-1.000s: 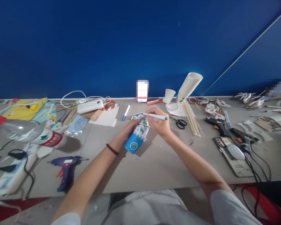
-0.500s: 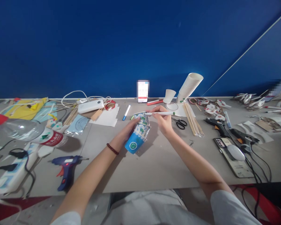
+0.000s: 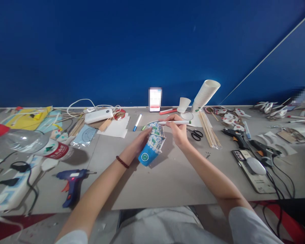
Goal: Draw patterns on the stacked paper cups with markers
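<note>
My left hand [image 3: 141, 139] grips a paper cup [image 3: 149, 152] from its left side. The cup is blue at one end, with a green round mark, and carries blue-and-green scale patterns on white. A patterned flap stands up at its far end. In my right hand [image 3: 177, 128] is a white marker pen [image 3: 176, 122], held in a pinch with its tip at the upper patterned part. A small green cap [image 3: 143, 127] lies just left of the cup. Beyond it rests a capped blue marker [image 3: 137, 122]. Black scissors [image 3: 196, 134] lie right of my right hand.
A blue glue gun [image 3: 72, 183] and a large bottle [image 3: 40, 144] lie on the left. A leaning stack of paper cups [image 3: 205, 95], wooden sticks [image 3: 209, 130], black glue guns [image 3: 235, 135] and a phone [image 3: 254, 174] occupy the right. A lit phone [image 3: 155, 100] stands against the wall.
The cup has turned slightly and shifted a little to the right in my left hand, uncovering more of the green cap. My right hand with the marker has barely moved.
</note>
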Action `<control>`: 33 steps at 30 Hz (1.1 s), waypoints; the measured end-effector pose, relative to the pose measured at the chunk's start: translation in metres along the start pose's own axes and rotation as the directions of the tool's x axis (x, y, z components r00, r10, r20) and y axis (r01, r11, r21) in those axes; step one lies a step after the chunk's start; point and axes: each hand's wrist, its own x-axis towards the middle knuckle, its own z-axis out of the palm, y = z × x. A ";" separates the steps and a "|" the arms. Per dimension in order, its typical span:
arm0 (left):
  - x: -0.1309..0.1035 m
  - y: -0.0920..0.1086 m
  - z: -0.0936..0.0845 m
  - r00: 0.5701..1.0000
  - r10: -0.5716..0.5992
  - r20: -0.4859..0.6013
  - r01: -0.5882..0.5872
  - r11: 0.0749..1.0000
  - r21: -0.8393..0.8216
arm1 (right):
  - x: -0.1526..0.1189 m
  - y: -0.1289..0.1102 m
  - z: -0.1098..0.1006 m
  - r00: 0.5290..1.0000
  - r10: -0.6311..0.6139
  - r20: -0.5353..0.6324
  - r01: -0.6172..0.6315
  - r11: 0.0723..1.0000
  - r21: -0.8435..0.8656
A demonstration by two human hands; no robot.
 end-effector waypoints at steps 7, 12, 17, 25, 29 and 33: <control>-0.004 0.005 0.009 0.999 -0.047 -0.016 0.047 0.998 -0.031 | 0.002 0.005 -0.001 0.998 -0.022 -0.057 0.018 0.997 -0.074; -0.004 0.002 0.006 0.998 -0.053 0.013 0.054 0.998 -0.025 | 0.001 0.006 -0.001 0.999 -0.015 -0.041 0.012 0.998 -0.058; -0.004 0.001 0.006 0.999 -0.036 0.016 0.036 0.999 -0.019 | 0.000 0.004 -0.001 0.999 -0.028 -0.016 0.026 0.997 -0.074; -0.003 0.001 0.002 1.000 -0.020 -0.018 0.020 1.000 0.009 | -0.002 0.011 -0.004 0.988 -0.152 0.020 0.152 0.958 -0.242; -0.004 0.000 0.003 1.000 0.010 -0.018 -0.010 1.000 0.024 | -0.002 0.009 -0.004 0.986 -0.163 0.020 0.163 0.951 -0.261; -0.005 0.001 0.005 0.999 0.037 -0.039 -0.036 0.999 0.033 | -0.003 0.006 -0.003 0.986 -0.167 0.028 0.169 0.949 -0.265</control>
